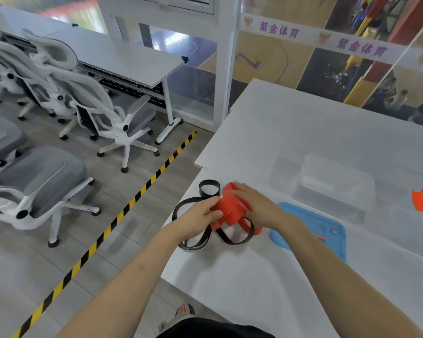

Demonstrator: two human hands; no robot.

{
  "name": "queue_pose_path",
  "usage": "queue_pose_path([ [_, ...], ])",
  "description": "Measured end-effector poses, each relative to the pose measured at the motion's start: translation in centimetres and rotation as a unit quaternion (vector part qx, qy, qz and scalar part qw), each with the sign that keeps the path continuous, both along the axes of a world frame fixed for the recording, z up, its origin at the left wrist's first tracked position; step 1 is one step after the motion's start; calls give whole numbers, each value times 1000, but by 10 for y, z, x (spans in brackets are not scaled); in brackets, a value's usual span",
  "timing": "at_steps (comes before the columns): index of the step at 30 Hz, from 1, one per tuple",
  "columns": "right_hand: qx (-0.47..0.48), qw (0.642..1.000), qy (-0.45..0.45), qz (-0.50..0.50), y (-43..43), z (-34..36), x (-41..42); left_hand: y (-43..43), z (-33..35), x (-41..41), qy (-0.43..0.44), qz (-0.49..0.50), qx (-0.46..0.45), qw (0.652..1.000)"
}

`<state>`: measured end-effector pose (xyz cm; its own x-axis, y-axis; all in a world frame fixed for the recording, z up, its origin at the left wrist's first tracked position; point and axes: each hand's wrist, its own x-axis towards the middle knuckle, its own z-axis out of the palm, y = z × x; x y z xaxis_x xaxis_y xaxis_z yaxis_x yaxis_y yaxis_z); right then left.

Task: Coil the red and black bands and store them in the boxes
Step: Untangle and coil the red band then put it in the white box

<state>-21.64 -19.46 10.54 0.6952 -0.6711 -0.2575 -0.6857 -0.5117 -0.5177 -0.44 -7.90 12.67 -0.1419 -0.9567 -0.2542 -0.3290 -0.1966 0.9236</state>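
Near the left edge of a smooth white table (279,132), two bare hands hold a red band (230,208) just above the surface. It is a flat, matte strap gathered into a chunky, uneven roll. The roll's longer side runs roughly from the near edge toward the far edge, leaning a little right. A loose red loop hangs from it on the right and reaches the tabletop. The left hand (200,215) grips the roll's near left side, fingers curled round it. The right hand (257,203) lies over the top, fingers bent across the coil and pointing to the far left. Under and around both hands a black band (192,248) sprawls uncoiled (a narrow, glossy strap), its open loops lying flat on the table. Beyond the right hand stands a clear, rounded rectangular plastic box (327,198). Just beside the right wrist lies a flat blue lid (327,228) with rounded corners. Further right, an orange-red piece (419,200) shows, too blurred to identify.
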Motion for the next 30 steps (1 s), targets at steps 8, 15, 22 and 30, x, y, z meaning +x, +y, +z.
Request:
queue_pose_path([
  [8,-25,985,-121,-118,5,61,8,3,-5,13,58,97,-3,994],
  [15,-161,972,-164,-46,6,126,16,1,2,5,118,114,-24,986],
  [22,-250,940,-227,-48,5,186,19,-13,35,-2,98,51,-56,992],
  [30,-223,926,-285,-110,3,223,18,-24,63,-19,145,26,-109,983],
])
